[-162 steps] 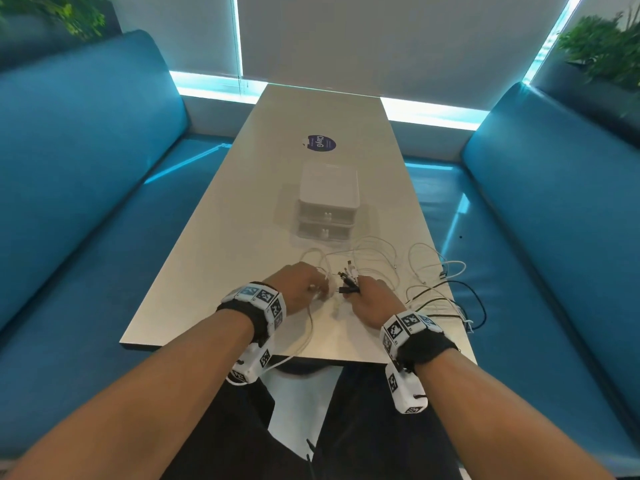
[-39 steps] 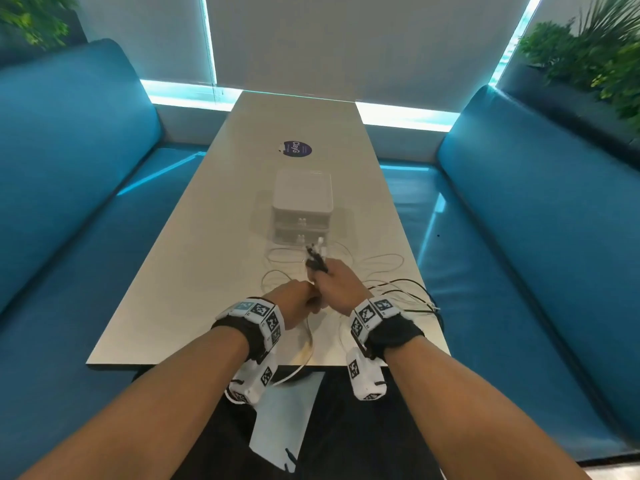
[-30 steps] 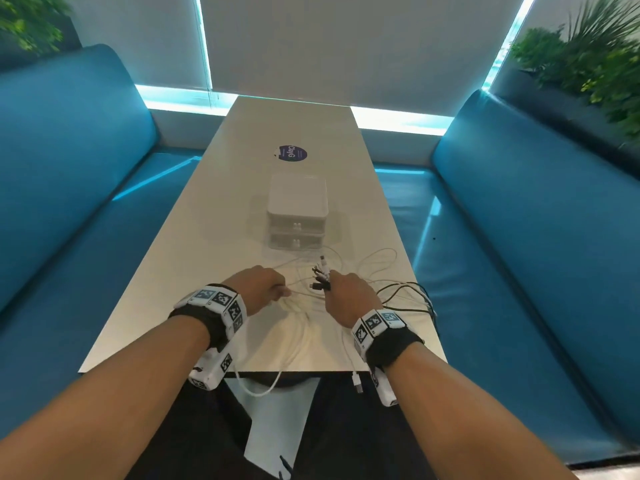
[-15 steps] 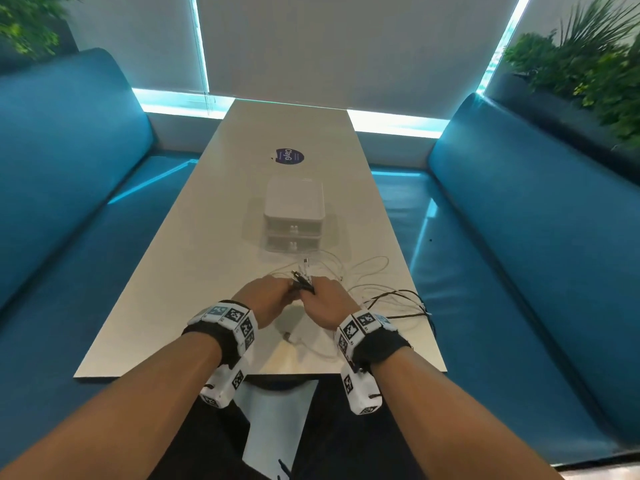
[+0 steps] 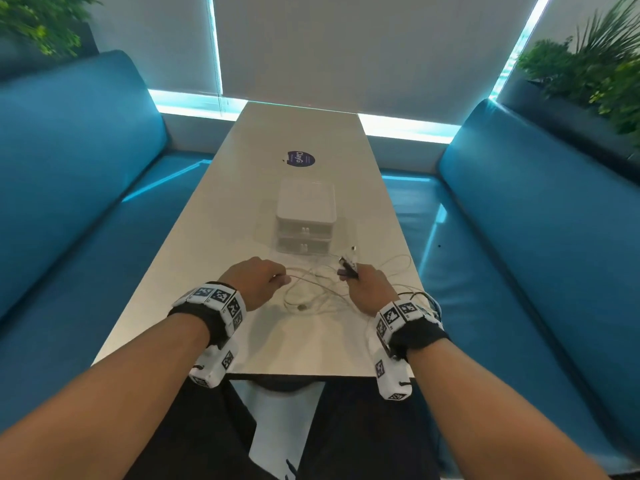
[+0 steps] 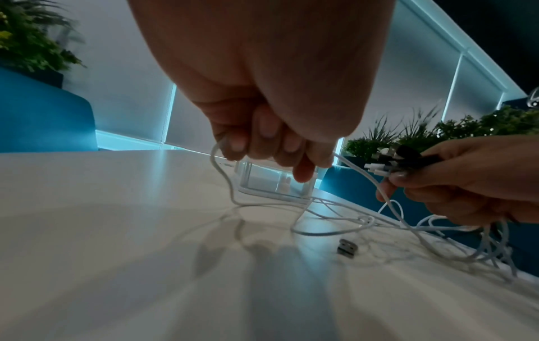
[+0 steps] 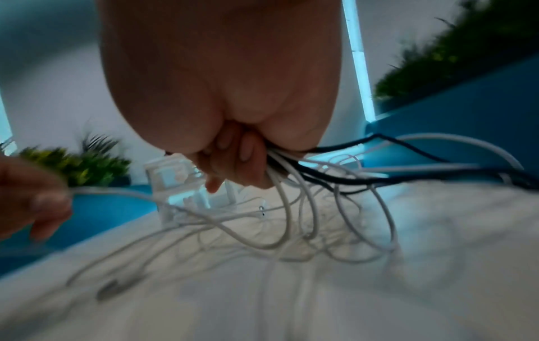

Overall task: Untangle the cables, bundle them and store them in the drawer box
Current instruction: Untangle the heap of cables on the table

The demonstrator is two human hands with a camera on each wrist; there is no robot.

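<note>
White and black cables [image 5: 322, 292] lie in loose loops on the near end of the table. My right hand [image 5: 367, 282] grips a bunch of cable ends [image 5: 348, 265], plugs sticking up above its fingers; in the right wrist view the cords [image 7: 321, 196] fan down from the fist. My left hand [image 5: 258, 280] curls round one white cable [image 6: 224, 180] and holds it taut to the left of the bunch. A loose USB plug [image 6: 347, 248] lies on the table between the hands. The white two-drawer box [image 5: 306, 216] stands just beyond, both drawers shut.
A dark round sticker [image 5: 300, 158] lies past the box on the long white table [image 5: 214, 216]. Blue benches [image 5: 69, 188] flank both sides. Black cable loops [image 5: 420, 296] hang at the table's right edge. Plants [image 5: 595, 71] stand behind the right bench.
Half a second ago the hands were together at the plug bunch. Now my left hand has drawn left with one white cable, and the right has shifted right with the bunch.
</note>
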